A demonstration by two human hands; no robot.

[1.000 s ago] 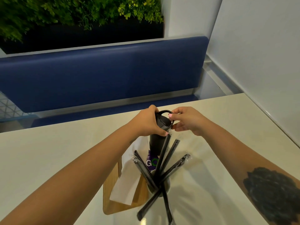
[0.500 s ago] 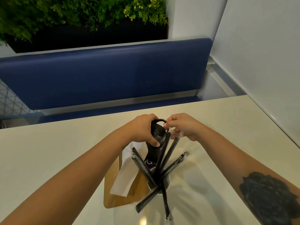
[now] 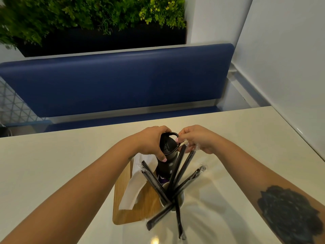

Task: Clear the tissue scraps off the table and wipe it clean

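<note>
L hand (image 3: 151,140) wraps the black bottle (image 3: 168,155) w/ curled fingers; R hand (image 3: 197,139) pinches its lid loop, above wrapped straws (image 3: 177,175) on the tabletop (image 3: 52,164).

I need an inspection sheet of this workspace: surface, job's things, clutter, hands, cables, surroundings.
Surface: cream table, glossy; no scraps visible.
Job's things: white napkin lying on wooden tray; wiping cloth nothing seen.
Clutter: black bottle upright; cup holding wrapped black straws.
Hands: left hand grips the bottle; right hand pinches its lid loop.
Cables: nothing seen.
Surroundings: blue bench, plants, white wall.
</note>
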